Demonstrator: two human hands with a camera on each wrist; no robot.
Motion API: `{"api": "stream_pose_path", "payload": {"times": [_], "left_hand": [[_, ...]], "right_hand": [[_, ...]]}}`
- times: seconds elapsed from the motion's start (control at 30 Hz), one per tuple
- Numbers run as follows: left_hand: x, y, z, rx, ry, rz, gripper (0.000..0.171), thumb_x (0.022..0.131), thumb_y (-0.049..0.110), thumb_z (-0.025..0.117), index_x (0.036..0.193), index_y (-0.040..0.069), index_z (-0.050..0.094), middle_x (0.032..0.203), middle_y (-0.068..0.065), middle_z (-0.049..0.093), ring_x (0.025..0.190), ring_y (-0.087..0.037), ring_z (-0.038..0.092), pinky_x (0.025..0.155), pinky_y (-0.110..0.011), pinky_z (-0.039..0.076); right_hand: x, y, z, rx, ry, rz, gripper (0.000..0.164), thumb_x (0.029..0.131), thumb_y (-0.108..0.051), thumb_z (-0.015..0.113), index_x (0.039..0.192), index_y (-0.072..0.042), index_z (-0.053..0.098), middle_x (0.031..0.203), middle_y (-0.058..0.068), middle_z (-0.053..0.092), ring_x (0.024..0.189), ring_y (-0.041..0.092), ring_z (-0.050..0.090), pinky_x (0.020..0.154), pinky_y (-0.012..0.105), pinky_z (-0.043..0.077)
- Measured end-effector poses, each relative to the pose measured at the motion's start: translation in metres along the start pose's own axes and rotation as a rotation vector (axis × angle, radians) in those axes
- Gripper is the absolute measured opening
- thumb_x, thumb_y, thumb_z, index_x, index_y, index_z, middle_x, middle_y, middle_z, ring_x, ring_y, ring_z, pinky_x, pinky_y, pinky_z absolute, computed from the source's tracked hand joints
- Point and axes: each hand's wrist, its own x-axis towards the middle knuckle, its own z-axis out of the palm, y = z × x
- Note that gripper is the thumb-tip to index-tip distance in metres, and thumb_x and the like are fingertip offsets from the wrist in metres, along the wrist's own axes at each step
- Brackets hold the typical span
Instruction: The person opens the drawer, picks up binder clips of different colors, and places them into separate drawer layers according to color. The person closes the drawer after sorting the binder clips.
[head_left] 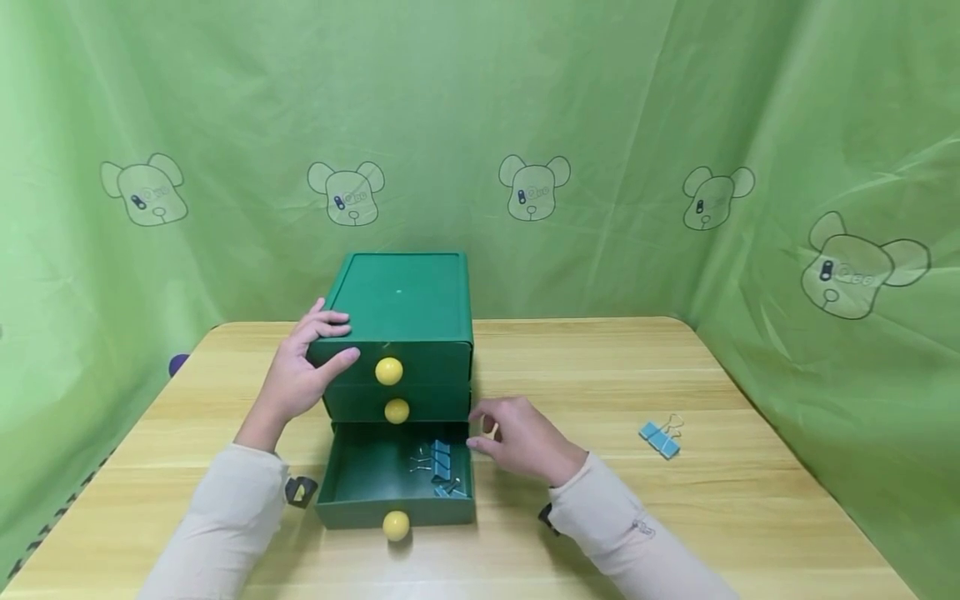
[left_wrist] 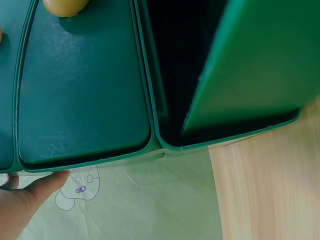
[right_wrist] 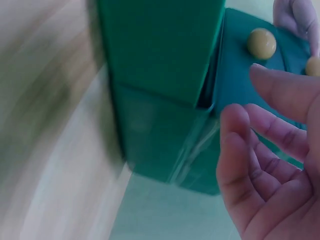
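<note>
A green drawer cabinet [head_left: 399,296] with round yellow knobs stands on the table. Its bottom drawer [head_left: 360,458] is pulled out, and several blue binder clips [head_left: 441,460] lie in the right part. My left hand [head_left: 296,371] rests on the cabinet's upper left corner, fingers over the top edge and thumb at the front face. Beside the right wall of the pulled-out drawer is my right hand [head_left: 517,437], its fingers loosely bent with nothing between them. In the right wrist view, the thumb and fingertips [right_wrist: 234,120] stand apart in front of the cabinet.
Another blue binder clip [head_left: 661,438] lies on the wooden table [head_left: 600,367], right of the cabinet. Green curtains [head_left: 450,100] with printed bear heads surround the table at the back and sides. A purple round thing [head_left: 177,363] shows at the table's left edge.
</note>
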Motion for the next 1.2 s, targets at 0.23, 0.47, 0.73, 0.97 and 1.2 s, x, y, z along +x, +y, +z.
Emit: {"api": "stream_pose_path", "payload": {"times": [0.23, 0.47, 0.73, 0.97, 1.2], "left_hand": [[0.0, 0.0, 0.0, 0.006, 0.0, -0.003, 0.026, 0.087, 0.006, 0.071, 0.111, 0.0, 0.064, 0.133, -0.013, 0.054, 0.145, -0.021, 0.017, 0.111, -0.062, 0.01], [0.0, 0.0, 0.001, 0.005, 0.002, -0.009, 0.027, 0.086, 0.004, 0.072, 0.111, -0.001, 0.064, 0.133, -0.014, 0.054, 0.145, -0.023, 0.017, 0.111, -0.062, 0.01], [0.0, -0.001, 0.002, 0.0, -0.003, -0.013, 0.03, 0.084, 0.001, 0.072, 0.112, -0.002, 0.063, 0.134, -0.016, 0.052, 0.145, -0.025, 0.017, 0.111, -0.062, 0.01], [0.001, -0.001, 0.001, 0.005, -0.004, -0.015, 0.028, 0.085, 0.002, 0.072, 0.112, -0.001, 0.063, 0.134, -0.015, 0.053, 0.145, -0.023, 0.017, 0.111, -0.062, 0.01], [0.0, 0.005, 0.002, 0.009, -0.007, -0.019, 0.027, 0.085, -0.002, 0.069, 0.112, -0.006, 0.062, 0.133, -0.02, 0.051, 0.145, -0.028, 0.016, 0.111, -0.063, 0.009]], "right_hand": [[-0.014, 0.025, -0.006, -0.023, 0.037, 0.066, 0.022, 0.086, -0.015, 0.075, 0.103, -0.003, 0.068, 0.082, 0.0, 0.061, 0.065, 0.011, 0.053, 0.061, 0.027, 0.048], [-0.03, 0.05, -0.019, -0.045, 0.081, 0.144, 0.022, 0.086, -0.017, 0.075, 0.103, -0.005, 0.068, 0.082, 0.0, 0.062, 0.067, 0.009, 0.056, 0.063, 0.03, 0.049], [-0.05, 0.079, -0.04, -0.093, 0.139, 0.203, 0.024, 0.087, -0.016, 0.074, 0.105, -0.003, 0.067, 0.088, 0.01, 0.065, 0.07, 0.015, 0.06, 0.064, 0.035, 0.052], [-0.061, 0.098, -0.053, -0.133, 0.151, 0.249, 0.029, 0.085, -0.014, 0.074, 0.107, 0.002, 0.065, 0.098, 0.022, 0.064, 0.074, 0.022, 0.063, 0.068, 0.041, 0.053], [-0.076, 0.119, -0.061, -0.171, 0.164, 0.296, 0.031, 0.084, -0.012, 0.075, 0.107, 0.005, 0.064, 0.104, 0.026, 0.063, 0.081, 0.031, 0.064, 0.071, 0.046, 0.053]]}}
